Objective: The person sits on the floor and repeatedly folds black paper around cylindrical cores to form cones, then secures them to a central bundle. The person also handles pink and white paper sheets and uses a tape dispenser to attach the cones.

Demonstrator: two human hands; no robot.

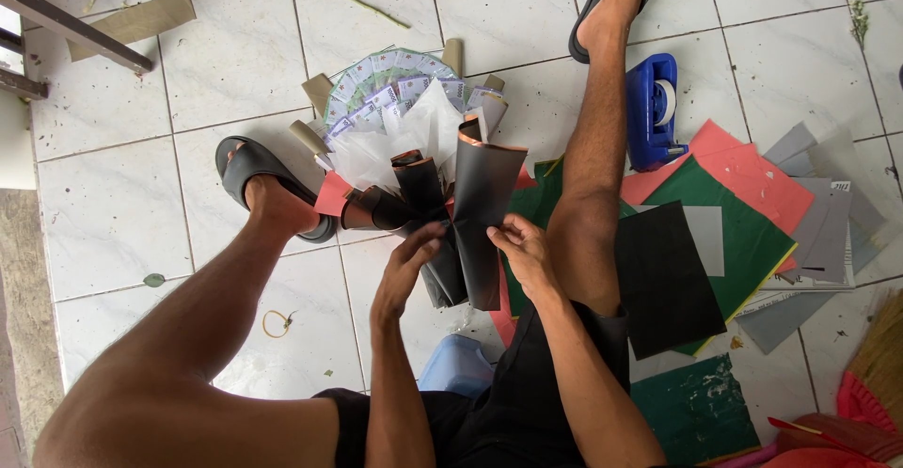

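Two hands: I see both at the centre of the view, working at the waist of a bouquet that lies on the tiled floor (235, 63) between the person's legs.
Left hand (406, 275): fingertips curl onto the dark wrapping sheet (484, 214) at its gathered neck; they look pressed on the sheet, though I cannot tell if they pinch it fully.
Right hand (519, 247): thumb and fingers pinch the right edge of the same dark sheet, just beside the right knee.
Bouquet (395, 101): a fan of folded paper notes at the far end, white tissue (414, 139) nearer, then dark sheets with a coppery rim, and a red sheet (331, 193) showing at the left.
Progress, as I judge it: the fan is set, the tissue and several dark folds are already around it; the nearest sheet appears still loose at the neck, and I see no tie or tape holding it.
Tape dispenser (651, 111): blue, on the floor to the right, well apart from both hands.
Paper stock (743, 214): green, red, grey and black sheets spread at the right.
Rubber band (277, 323): near left, on a tile.
Slippers (254, 172): dark, on both feet.
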